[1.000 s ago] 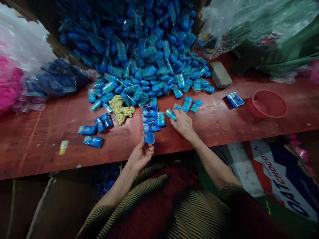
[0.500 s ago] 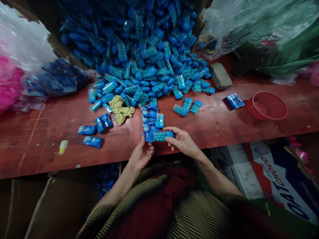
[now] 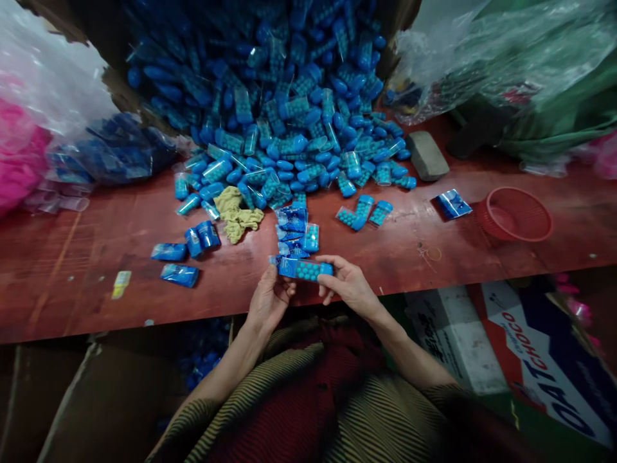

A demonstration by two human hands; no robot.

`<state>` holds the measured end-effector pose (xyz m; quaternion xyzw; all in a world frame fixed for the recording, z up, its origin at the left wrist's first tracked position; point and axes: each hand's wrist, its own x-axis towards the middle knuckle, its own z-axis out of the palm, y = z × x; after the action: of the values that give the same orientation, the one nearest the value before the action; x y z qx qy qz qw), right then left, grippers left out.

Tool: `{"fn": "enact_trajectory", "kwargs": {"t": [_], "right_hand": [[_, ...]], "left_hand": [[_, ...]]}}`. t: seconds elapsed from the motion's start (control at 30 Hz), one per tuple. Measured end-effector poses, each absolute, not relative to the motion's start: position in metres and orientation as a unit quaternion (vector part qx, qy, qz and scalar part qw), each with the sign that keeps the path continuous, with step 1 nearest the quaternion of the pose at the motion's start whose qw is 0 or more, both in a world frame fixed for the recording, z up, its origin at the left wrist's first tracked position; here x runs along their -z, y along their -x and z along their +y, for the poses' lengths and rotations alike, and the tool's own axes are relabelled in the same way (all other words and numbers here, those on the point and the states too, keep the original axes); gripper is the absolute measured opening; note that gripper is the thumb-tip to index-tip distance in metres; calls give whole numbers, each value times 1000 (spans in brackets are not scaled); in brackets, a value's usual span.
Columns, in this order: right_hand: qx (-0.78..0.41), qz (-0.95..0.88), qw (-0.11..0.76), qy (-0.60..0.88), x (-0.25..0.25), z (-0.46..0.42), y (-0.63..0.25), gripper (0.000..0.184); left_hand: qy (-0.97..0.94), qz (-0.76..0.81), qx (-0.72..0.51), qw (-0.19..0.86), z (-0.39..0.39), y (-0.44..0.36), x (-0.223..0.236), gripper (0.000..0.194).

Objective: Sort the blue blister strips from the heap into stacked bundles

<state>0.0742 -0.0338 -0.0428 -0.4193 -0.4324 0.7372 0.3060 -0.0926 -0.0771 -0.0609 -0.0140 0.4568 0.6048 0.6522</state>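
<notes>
My left hand point(image 3: 270, 296) pinches the outer end of a blue printed wrapper point(image 3: 287, 267) at the table's front edge. In my right hand point(image 3: 351, 284), thumb and fingers are closed on the capped end of a clear container point(image 3: 307, 270) filled with small blue balls. The container lies level, its other end in or against the wrapper; which one is hard to tell. Just beyond are a few more blue wrappers point(image 3: 292, 218) in a stack and another ball-filled container point(image 3: 311, 238) beside them.
A large heap of similar containers point(image 3: 289, 154) spills from a cardboard box at the back. Wrapped blue packs point(image 3: 179, 275) and a yellowish cloth point(image 3: 236, 215) lie left. To the right are a grey block point(image 3: 427, 155), a flat blue pack point(image 3: 453, 204) and a red basket point(image 3: 515, 214).
The container and wrapper have come together, with the container shifted slightly left and more of the wrapper showing at its end. My left hand has moved slightly left; the view has shifted a little.
</notes>
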Motion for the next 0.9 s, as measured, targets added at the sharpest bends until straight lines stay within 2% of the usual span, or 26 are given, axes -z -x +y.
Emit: {"fn": "enact_trajectory", "kwargs": {"t": [0.17, 0.37, 0.47, 0.53, 0.73, 0.8, 0.9], "right_hand": [[-713, -465, 298, 431, 48, -37, -71, 47], [-497, -621, 375, 476, 66, -47, -60, 33], [-460, -660, 391, 446, 69, -51, -55, 31], [-489, -645, 388, 440, 69, -53, -53, 32], [-718, -452, 326, 417, 73, -57, -51, 47], [-731, -420, 338, 420, 73, -59, -50, 48], [-683, -432, 382, 449, 73, -65, -48, 40]], "left_hand": [[-57, 481, -607, 630, -76, 89, 58, 37], [-36, 493, -596, 633, -74, 84, 53, 39], [-21, 489, -580, 652, -74, 86, 51, 33], [-12, 493, -576, 652, -73, 87, 50, 29], [-6, 473, -589, 655, -67, 92, 46, 25], [10, 465, -590, 659, -66, 91, 46, 25], [-2, 466, -600, 650, -66, 86, 45, 27]]}}
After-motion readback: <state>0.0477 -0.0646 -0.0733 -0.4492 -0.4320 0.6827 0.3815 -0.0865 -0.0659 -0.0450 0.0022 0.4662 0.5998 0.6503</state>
